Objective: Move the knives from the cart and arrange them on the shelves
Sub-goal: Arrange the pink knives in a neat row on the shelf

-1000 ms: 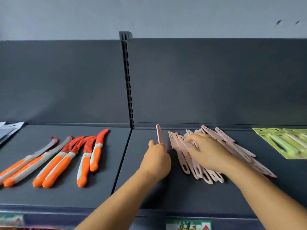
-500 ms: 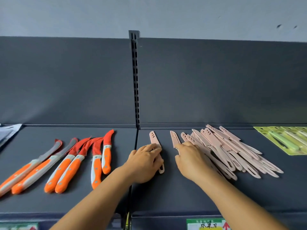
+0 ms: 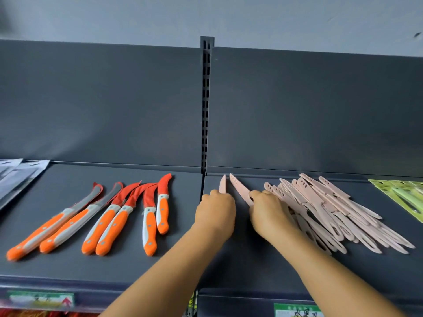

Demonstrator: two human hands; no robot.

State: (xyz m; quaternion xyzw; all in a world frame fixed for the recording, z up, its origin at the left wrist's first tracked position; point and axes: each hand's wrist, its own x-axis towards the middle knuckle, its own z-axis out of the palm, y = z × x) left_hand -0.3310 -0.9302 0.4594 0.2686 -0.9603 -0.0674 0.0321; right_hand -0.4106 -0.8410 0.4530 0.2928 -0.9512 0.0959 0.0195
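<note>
— Since a moment ago, that left hand [image 3: 215, 210] has stood its pink knife [image 3: 222, 184] on edge, mid-frame, fingers wrapped round it.

— Right hand [image 3: 266, 211]?

— Pinching a second knife [image 3: 241, 192] from the heap [image 3: 332, 213]. Most still unsorted on the shelf [image 3: 240, 266].

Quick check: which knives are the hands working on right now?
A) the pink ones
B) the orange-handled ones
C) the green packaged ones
A: the left hand grips one pink knife, and the right hand holds another beside the pink pile.
</note>
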